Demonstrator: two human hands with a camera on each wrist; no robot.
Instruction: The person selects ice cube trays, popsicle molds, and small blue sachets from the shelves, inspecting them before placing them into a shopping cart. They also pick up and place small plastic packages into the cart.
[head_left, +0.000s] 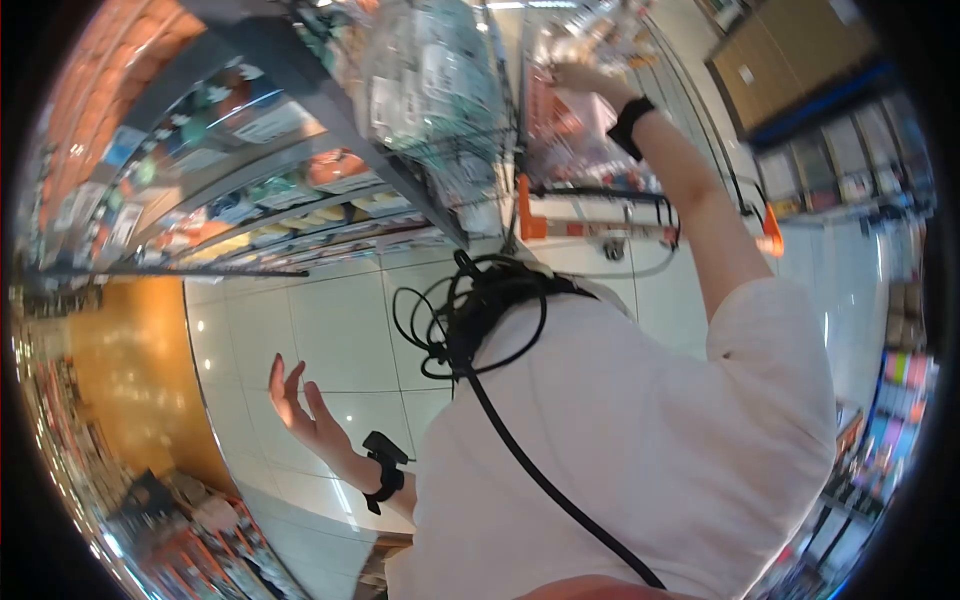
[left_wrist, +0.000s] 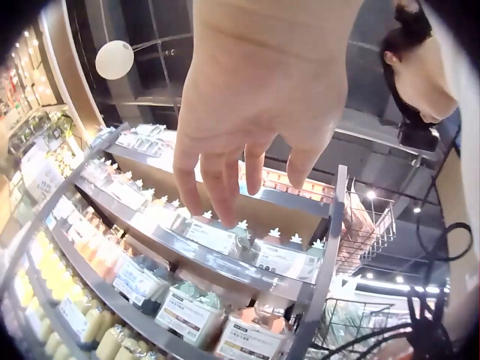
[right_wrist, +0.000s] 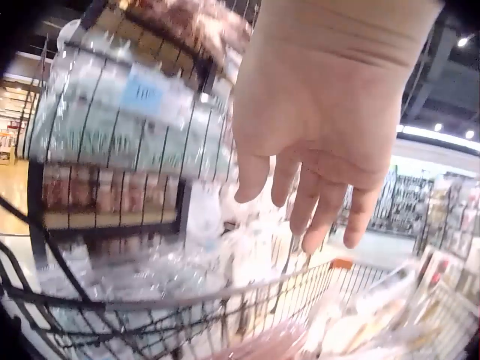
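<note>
My left hand (head_left: pixel 318 430) is held out over the tiled floor, fingers spread and slightly bent, holding nothing. In the left wrist view the same hand (left_wrist: pixel 259 112) hangs in front of shelves of bottles and labelled packs (left_wrist: pixel 187 313). My right arm reaches forward, the hand (head_left: pixel 590 80) above a wire cart with pink plastic-wrapped goods (head_left: pixel 560 125). From the right wrist the hand (right_wrist: pixel 315 142) shows relaxed fingers above the cart's rim (right_wrist: pixel 247 289), with nothing in its grasp.
Wire baskets of clear bags (head_left: pixel 435 100) stand left of the cart, beside tilted-looking shelving (head_left: pixel 270 125). Coiled black cable (head_left: pixel 480 310) hangs at my neck. More stocked shelves (head_left: pixel 890 420) line the right side. A person (left_wrist: pixel 424 75) shows at the left wrist view's upper right.
</note>
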